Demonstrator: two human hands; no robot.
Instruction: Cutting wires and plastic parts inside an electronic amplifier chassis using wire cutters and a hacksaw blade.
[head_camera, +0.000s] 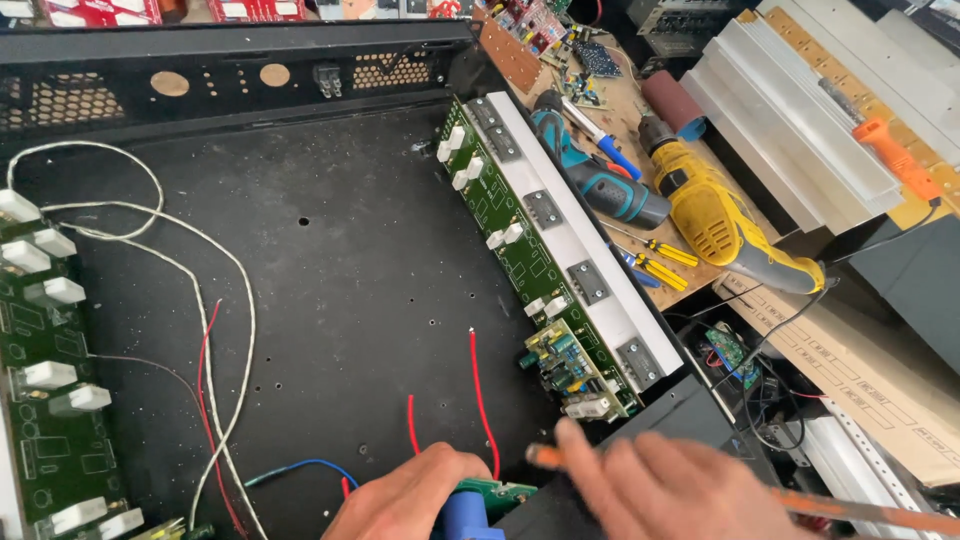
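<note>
At the near edge of the open black chassis (330, 260), the left hand (405, 495) rests curled over a small green circuit board (497, 492) with a blue cylindrical part (462, 515) on it, fingers closed down on the board as if to steady it against the chassis floor. The right hand (665, 490) is blurred, but it seems to grip a slim orange-handled tool (800, 500), whose tip (540, 456) points toward the same board; how tightly the fingers close I cannot tell. Two red wires (480, 390) stand up just behind the board, free ends in the air, and a blue wire (310, 465) lies to its left. A long green board with white blocks (520, 250) is mounted upright along the right wall against a white strip, another (50, 400) along the left wall, so the middle stays open for the hands. On the bench beyond lie a yellow drill (720, 215), a teal drill (590, 165) and finned aluminium heat sinks (800, 120).
</note>
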